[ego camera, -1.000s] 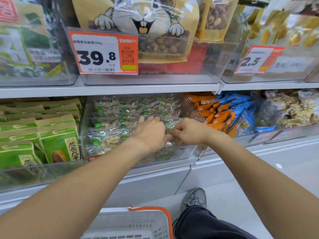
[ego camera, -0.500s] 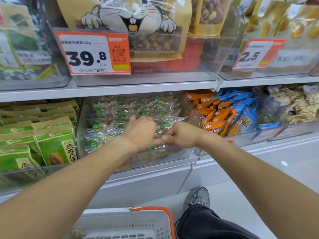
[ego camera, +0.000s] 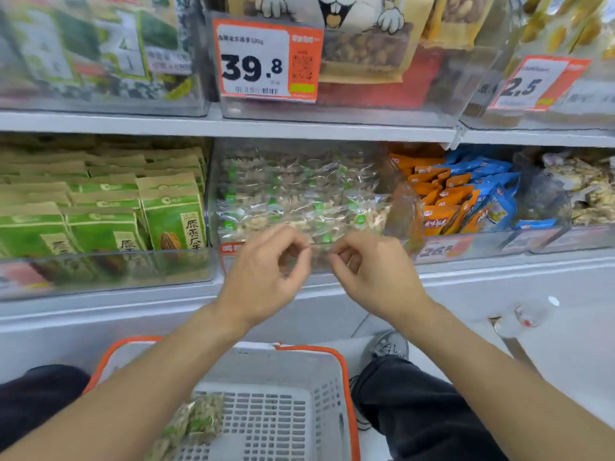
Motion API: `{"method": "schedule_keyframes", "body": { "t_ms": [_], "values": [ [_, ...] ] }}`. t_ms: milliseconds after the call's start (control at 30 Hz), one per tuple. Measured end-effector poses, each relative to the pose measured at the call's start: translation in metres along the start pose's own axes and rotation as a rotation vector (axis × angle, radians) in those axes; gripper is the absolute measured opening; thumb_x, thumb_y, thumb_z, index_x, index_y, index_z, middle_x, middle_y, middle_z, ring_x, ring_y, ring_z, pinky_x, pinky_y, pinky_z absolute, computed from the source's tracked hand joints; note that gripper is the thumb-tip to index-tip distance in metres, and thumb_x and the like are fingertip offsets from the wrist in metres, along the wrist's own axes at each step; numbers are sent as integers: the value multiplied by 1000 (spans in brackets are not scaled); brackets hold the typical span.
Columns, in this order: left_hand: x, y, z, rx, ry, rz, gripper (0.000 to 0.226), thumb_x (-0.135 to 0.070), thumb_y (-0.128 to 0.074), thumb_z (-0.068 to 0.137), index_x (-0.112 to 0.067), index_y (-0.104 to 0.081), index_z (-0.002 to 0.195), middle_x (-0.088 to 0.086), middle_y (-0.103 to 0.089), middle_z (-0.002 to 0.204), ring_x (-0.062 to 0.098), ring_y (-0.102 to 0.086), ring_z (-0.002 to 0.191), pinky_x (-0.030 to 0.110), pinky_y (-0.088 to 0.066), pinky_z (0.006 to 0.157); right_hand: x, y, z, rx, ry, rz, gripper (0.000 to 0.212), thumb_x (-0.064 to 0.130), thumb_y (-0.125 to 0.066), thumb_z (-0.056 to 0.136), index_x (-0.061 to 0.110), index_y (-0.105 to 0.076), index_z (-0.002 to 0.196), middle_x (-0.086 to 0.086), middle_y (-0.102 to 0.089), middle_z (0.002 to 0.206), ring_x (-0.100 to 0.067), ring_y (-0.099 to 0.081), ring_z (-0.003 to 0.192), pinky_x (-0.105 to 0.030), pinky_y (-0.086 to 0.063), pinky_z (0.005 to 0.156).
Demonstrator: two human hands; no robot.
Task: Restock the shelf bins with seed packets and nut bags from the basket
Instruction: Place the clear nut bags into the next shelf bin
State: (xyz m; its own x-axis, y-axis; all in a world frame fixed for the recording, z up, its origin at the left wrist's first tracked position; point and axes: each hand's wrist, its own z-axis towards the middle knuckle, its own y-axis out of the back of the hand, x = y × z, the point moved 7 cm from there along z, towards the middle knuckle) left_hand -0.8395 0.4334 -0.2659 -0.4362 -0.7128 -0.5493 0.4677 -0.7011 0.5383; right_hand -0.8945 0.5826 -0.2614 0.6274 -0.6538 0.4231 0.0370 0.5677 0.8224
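My left hand [ego camera: 263,277] and my right hand [ego camera: 372,274] hover side by side just in front of the middle clear bin [ego camera: 212,194] on the lower shelf. Both have loosely curled fingers and hold nothing. The bin is piled with clear nut bags [ego camera: 299,201] carrying green labels. Below my arms stands the grey basket [ego camera: 346,377] with an orange rim. One clear bag of nuts [ego camera: 196,420] lies in the basket's left part, partly hidden by my left forearm.
Green seed packets [ego camera: 173,221] fill the bin to the left. Orange and blue packets [ego camera: 466,201] fill the bin to the right. The upper shelf holds large nut bags behind a 39.8 price tag [ego camera: 266,61]. My shoe [ego camera: 389,347] and dark trouser leg are right of the basket.
Both hands have drawn back out of the middle bin toward me and let go of the bag they were handling. The view has tilted down, showing more of the basket.
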Motion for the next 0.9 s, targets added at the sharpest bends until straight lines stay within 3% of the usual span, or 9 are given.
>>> {"method": "schedule_keyframes", "body": {
  "t_ms": [67, 167, 300, 367, 467, 567, 667, 767, 900],
  "values": [
    [33, -5, -57, 73, 170, -17, 7, -20, -57, 85, -17, -61, 80, -12, -53, 71, 10, -51, 65, 23, -41, 64, 14, -52, -20, 165, -27, 53, 4, 22, -66, 88, 20, -69, 88, 12, -63, 73, -11, -59, 67, -33, -51, 64],
    [103, -10, -165, 228, 503, 57, 11, -28, -55, 84, -21, -61, 78, -12, -54, 66, 8, -51, 62, 28, -43, 62, 26, -149, -57, 516, -57, -7, 19, 26, -58, 93, 19, -65, 110, -1, -70, 100, -26, -64, 94, -40, -53, 80],
    [188, 1, -316, 436, 878, 152, 21, -35, -51, 82, -18, -62, 75, -1, -63, 72, 22, -60, 69, 35, -49, 66, 32, -272, -118, 821, -126, -29, 32, 28, -59, 93, 18, -59, 123, -6, -67, 119, -29, -60, 113, -39, -49, 94],
    [212, 6, -371, 540, 1011, 180, 31, -41, -50, 83, -16, -67, 86, 8, -68, 85, 31, -65, 81, 40, -53, 73, 30, -326, -154, 968, -203, -34, 33, 28, -60, 92, 16, -59, 122, -9, -66, 119, -31, -60, 113, -40, -50, 94],
    [231, 17, -409, 583, 1097, 278, 34, -30, -61, 87, -8, -65, 112, 17, -63, 108, 38, -62, 98, 42, -51, 81, 28, -387, -215, 1201, -327, 17, 39, 29, -59, 96, 12, -54, 131, -12, -62, 128, -31, -59, 115, -40, -51, 94],
    [248, 22, -431, 633, 1187, 389, 42, -26, -64, 87, -11, -56, 125, 16, -53, 120, 37, -54, 111, 45, -47, 92, 36, -421, -265, 1282, -495, 131, 53, 41, -61, 96, 14, -48, 140, -10, -55, 138, -27, -57, 120, -35, -48, 97],
    [256, 18, -456, 729, 1305, 369, 48, -16, -57, 88, -14, -48, 135, 20, -48, 124, 38, -47, 115, 45, -43, 98, 48, -442, -302, 1257, -674, 275, 65, 55, -59, 93, 14, -46, 142, -7, -56, 136, -25, -59, 118, -33, -49, 96],
    [258, 15, -463, 732, 1352, 358, 57, -15, -59, 88, -21, -41, 142, 21, -47, 128, 39, -47, 116, 42, -41, 100, 57, -454, -327, 1260, -835, 358, 74, 57, -63, 90, 11, -41, 143, -6, -61, 126, -23, -63, 108, -38, -53, 92],
    [250, 13, -465, 778, 1416, 296, 73, -27, -69, 87, -27, -30, 148, 18, -60, 121, 37, -57, 111, 39, -47, 92, 59, -461, -329, 1370, -855, 332, 88, 58, -69, 85, 14, -32, 151, -8, -47, 148, -28, -56, 123, -36, -49, 91]
  ]
}}
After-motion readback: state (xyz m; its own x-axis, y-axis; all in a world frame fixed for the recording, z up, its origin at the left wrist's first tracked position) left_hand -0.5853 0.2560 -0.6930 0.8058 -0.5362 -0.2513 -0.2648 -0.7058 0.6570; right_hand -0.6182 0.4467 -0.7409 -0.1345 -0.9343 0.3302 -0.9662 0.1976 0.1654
